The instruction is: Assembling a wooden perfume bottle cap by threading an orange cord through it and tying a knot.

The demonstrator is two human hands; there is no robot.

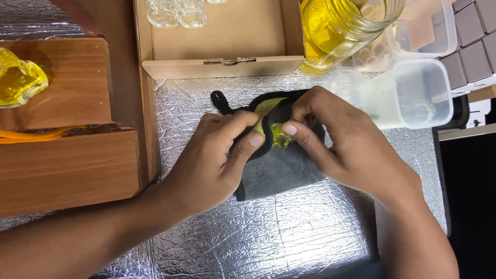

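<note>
My left hand (pixel 214 163) and my right hand (pixel 341 142) meet over a dark grey cloth (pixel 281 173) with a black edge and a yellow-stained patch. Between the thumbs and fingertips of both hands sits a small clear glass piece filled with yellow liquid (pixel 279 135), wrapped partly in the cloth. My left thumb presses the cloth's folded edge against it. My right fingers pinch it from the right and above. The cloth lies on a crinkled silver foil mat (pixel 268 232). Most of the small glass piece is hidden by my fingers.
An open cardboard box (pixel 222 64) with small clear glass bottles (pixel 175 13) stands behind. A large glass jar of yellow liquid (pixel 336 28) and clear plastic containers (pixel 413 93) are at the back right. Wooden blocks (pixel 62 165) lie left, one bearing a yellow-filled glass piece (pixel 18 77).
</note>
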